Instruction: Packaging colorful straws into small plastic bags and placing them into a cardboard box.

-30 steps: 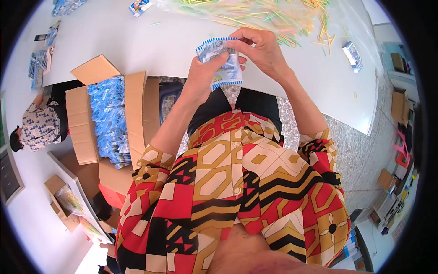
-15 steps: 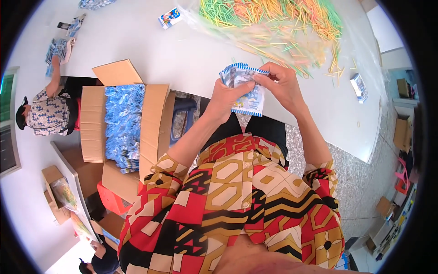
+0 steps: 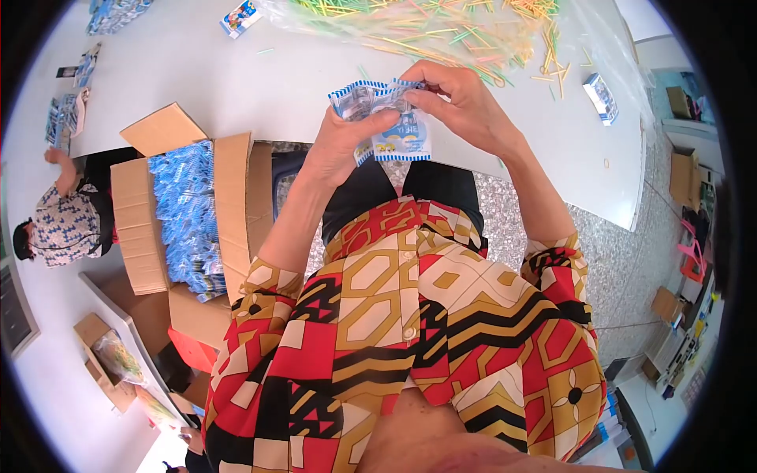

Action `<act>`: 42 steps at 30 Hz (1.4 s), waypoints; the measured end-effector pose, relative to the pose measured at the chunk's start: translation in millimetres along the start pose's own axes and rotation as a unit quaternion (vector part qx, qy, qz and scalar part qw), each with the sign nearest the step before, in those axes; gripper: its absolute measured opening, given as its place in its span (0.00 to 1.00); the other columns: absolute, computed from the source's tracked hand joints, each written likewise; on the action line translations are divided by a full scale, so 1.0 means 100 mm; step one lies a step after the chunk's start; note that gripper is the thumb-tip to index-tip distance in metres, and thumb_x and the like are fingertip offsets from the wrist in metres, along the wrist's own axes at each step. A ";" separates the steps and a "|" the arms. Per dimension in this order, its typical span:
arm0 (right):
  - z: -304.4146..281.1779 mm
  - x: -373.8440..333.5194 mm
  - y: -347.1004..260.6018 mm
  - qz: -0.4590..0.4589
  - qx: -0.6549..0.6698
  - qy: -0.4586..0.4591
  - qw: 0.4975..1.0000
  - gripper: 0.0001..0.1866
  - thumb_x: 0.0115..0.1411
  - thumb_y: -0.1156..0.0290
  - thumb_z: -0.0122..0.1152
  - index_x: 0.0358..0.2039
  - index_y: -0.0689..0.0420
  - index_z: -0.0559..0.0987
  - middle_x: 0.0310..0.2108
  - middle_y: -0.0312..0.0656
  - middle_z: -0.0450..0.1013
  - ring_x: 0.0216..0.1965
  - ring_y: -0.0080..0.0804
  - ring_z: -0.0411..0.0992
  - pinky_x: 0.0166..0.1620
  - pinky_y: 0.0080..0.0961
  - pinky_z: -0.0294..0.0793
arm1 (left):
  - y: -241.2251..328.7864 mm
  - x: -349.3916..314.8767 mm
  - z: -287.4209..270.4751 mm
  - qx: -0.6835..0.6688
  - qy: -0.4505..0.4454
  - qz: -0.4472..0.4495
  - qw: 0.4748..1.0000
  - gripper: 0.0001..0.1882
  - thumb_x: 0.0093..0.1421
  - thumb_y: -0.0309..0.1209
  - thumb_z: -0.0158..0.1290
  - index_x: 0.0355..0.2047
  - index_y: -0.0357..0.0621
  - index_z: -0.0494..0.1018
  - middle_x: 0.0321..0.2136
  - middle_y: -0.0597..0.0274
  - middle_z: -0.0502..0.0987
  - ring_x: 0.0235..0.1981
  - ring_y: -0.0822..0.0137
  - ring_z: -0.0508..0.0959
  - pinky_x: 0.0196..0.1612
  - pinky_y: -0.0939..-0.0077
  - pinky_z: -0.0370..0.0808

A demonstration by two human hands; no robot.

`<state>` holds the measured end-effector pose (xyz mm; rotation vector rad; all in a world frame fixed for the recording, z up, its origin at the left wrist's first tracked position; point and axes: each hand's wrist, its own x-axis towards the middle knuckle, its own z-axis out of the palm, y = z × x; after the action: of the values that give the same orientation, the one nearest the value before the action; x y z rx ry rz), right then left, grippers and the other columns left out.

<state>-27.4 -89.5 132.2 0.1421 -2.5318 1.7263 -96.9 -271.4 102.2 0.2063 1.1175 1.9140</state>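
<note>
My left hand (image 3: 337, 142) is closed round several small clear plastic packets with blue striped edges, its thumb across their front. One front packet (image 3: 406, 140) hangs to the right, apart at the top from the others (image 3: 353, 101) behind it. At its upper edge, the fingers of my right hand (image 3: 465, 106) are closed in a pinch. The packets are above the near edge of the white table (image 3: 300, 87). Beyond my hands lies a heap of thin green, yellow and orange sticks (image 3: 449, 35) on clear plastic sheeting.
Left of me stands an open cardboard box (image 3: 233, 213) filled with blue packets (image 3: 189, 213). Small printed boxes lie at the table's far left (image 3: 239, 19) and right (image 3: 601, 99). A co-worker (image 3: 67, 225) is at the left, beside more packets. Loose sticks (image 3: 552, 79) lie right of the heap.
My view has shifted, so the table sits higher in the picture. The packets in my left hand have fanned out, the front one now standing apart from those behind.
</note>
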 end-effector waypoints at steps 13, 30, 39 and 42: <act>-0.01 -0.07 -0.19 -0.191 -0.187 0.147 0.952 0.14 0.45 0.78 0.66 0.35 0.56 0.77 0.38 0.37 0.72 0.34 0.29 0.71 0.34 0.21 0.71 | -0.03 -0.02 0.07 0.082 0.082 0.105 0.988 0.12 0.47 0.20 0.61 0.34 0.35 0.74 0.29 0.59 0.78 0.29 0.72 0.77 0.35 0.77 0.75; 0.08 -0.09 -0.29 -0.137 -0.189 0.038 0.972 0.06 0.53 0.72 0.57 0.31 0.54 0.72 0.27 0.37 0.71 0.24 0.41 0.71 0.25 0.32 0.70 | 0.03 -0.16 0.11 0.245 0.048 0.104 0.963 0.06 0.50 0.22 0.59 0.29 0.37 0.75 0.23 0.69 0.76 0.24 0.82 0.71 0.27 0.86 0.69; 0.09 -0.03 -0.27 -0.141 -0.185 0.035 0.972 0.06 0.52 0.77 0.58 0.33 0.60 0.74 0.28 0.42 0.70 0.27 0.40 0.71 0.29 0.29 0.71 | -0.04 -0.05 0.07 0.279 0.086 0.144 0.946 0.07 0.50 0.22 0.60 0.30 0.37 0.74 0.24 0.69 0.76 0.26 0.82 0.72 0.30 0.86 0.70; 0.06 0.00 -0.28 -0.126 -0.191 0.027 0.973 0.07 0.52 0.78 0.57 0.34 0.61 0.75 0.29 0.44 0.70 0.28 0.39 0.71 0.30 0.29 0.71 | -0.04 -0.03 0.02 0.219 0.027 0.120 0.968 0.09 0.50 0.23 0.61 0.31 0.37 0.75 0.26 0.69 0.77 0.27 0.81 0.73 0.32 0.85 0.71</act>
<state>-24.0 -104.9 156.2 0.3674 -2.6116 1.1184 -92.2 -271.3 101.3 0.5581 1.6057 1.8629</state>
